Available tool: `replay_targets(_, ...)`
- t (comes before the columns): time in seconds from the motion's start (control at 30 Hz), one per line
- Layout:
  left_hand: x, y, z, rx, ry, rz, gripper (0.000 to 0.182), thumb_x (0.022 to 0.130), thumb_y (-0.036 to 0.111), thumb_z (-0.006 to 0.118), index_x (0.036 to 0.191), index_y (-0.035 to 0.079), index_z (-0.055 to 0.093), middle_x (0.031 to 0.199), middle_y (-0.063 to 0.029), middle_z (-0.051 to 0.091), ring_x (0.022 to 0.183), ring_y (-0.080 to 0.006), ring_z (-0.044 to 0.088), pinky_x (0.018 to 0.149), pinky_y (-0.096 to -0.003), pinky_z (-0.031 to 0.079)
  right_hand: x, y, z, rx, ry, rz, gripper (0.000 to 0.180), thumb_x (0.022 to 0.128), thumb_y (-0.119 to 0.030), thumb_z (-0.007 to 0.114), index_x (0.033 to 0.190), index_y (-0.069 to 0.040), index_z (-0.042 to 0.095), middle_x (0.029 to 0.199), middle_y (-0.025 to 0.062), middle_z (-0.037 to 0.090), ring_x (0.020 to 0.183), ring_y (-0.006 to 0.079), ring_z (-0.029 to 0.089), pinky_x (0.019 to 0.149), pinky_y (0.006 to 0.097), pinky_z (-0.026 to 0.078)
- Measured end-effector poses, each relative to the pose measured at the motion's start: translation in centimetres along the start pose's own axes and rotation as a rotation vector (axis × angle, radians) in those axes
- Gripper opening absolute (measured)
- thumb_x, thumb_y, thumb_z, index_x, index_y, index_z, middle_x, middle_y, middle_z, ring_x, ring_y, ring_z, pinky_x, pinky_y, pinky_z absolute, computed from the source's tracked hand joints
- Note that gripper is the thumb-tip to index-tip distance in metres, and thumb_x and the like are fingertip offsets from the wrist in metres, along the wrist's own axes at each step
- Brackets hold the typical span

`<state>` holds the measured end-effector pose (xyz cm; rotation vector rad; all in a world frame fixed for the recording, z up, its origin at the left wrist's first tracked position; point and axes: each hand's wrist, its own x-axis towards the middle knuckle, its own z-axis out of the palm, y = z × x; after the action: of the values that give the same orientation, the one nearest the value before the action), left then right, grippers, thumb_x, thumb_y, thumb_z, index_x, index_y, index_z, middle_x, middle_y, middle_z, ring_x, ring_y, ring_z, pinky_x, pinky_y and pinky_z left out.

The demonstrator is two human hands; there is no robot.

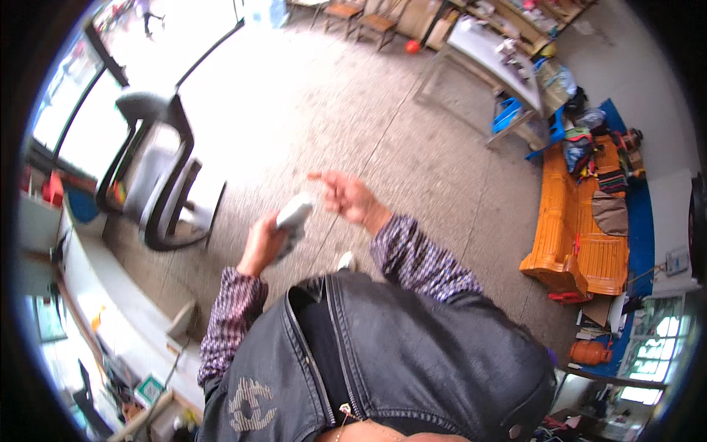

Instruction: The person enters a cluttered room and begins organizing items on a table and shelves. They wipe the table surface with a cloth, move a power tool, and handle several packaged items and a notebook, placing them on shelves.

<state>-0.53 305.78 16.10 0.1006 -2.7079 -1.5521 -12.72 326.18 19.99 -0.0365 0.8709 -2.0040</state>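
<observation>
My left hand (262, 243) grips a blurred white and grey bundle (295, 212), perhaps folded cloth or a soft packet. Its pale upper end sticks out past my thumb, and a greyer part hangs below. To the right, my right hand (352, 200) is raised apart from the bundle, its index finger pointing left and the other fingers curled. An orange-brown tip shows at that finger; whether it is the fingertip or a small object is unclear. Both forearms wear checked sleeve covers (422, 257) below a black leather jacket (420, 342).
A grey and black office chair (152, 166) stands on the left by a bright doorway, near a white counter (132, 298). At right are an orange wooden bench (560, 221) holding clothes and a white-topped table (491, 58). Wooden chairs (377, 23) and a red ball (412, 46) are farther back.
</observation>
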Motion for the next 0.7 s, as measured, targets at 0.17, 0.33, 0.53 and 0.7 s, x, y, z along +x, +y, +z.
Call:
replay_targets(0.17,8.4,4.5,6.5,0.137,-0.245,0.224,0.046,0.077,0.003,0.06,0.121,0.012,0.054,0.1,-0.0178,0.059,0.092,-0.036,0.059,0.078,-0.039,0.048,-2.1,-6.9,-5.5,-0.181,0.021,-0.266,0.052,0.092,-0.018,0.052,0.141,-0.019,0.032,0.061,-0.0048,0.039,0.048,0.0046,0.035,0.042,0.0181,0.03)
replay_targets(0.33,16.0,5.2,10.4,0.405,-0.366,0.251,0.043,0.081,0.012,0.058,0.123,0.008,0.049,0.105,-0.0191,0.057,0.09,-0.0374,0.059,0.074,-0.043,0.049,-3.4,-8.9,-8.5,-0.757,0.154,-0.4,0.048,0.089,-0.007,0.052,0.136,-0.016,0.042,0.063,-0.0052,0.047,0.057,0.0034,0.043,0.051,0.0186,0.037)
replay_targets(0.53,25.4,4.4,17.7,0.234,-0.526,0.504,0.039,0.079,0.016,0.061,0.113,-0.001,0.055,0.101,-0.0222,0.062,0.082,-0.0325,0.065,0.067,-0.0385,0.052,-4.7,-9.5,-10.0,-1.096,0.274,-0.533,0.041,0.087,-0.006,0.054,0.127,-0.014,0.052,0.068,0.0002,0.056,0.061,0.0073,0.052,0.062,0.0231,0.046)
replay_targets(0.7,33.5,6.8,19.5,-0.859,-0.786,-0.449,0.024,0.088,0.018,0.059,0.095,-0.005,0.06,0.082,-0.0107,0.066,0.065,-0.0183,0.064,0.058,-0.0291,0.053,-3.2,-14.7,-15.7,-0.837,0.506,-0.384,0.032,0.091,-0.007,0.05,0.122,-0.008,0.054,0.074,0.0005,0.058,0.057,0.0042,0.051,0.052,0.019,0.044)
